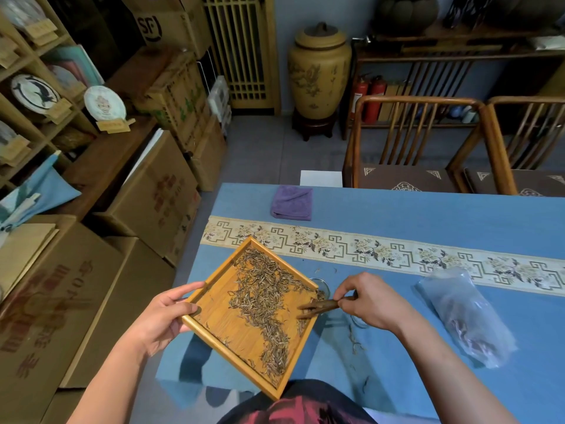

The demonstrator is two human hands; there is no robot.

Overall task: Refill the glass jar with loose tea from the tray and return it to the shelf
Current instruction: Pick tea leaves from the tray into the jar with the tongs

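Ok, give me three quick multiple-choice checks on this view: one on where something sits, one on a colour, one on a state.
1. Where does the purple cloth lie?
A. on the far side of the table, beyond the patterned runner
B. inside the tray
C. on a chair seat

2. What colour is the tablecloth?
A. red
B. blue
C. white

3. What is the left hand doing?
A. resting flat on the table
B. holding the plastic bag
C. gripping the edge of the wooden tray

Answers:
1 A: the cloth sits folded on the blue surface past the runner.
2 B: plain blue surrounds the runner.
3 C: its thumb lies over the tray's rim, while the right hand holds a wooden tool against the loose tea at the corner over the glass jar.
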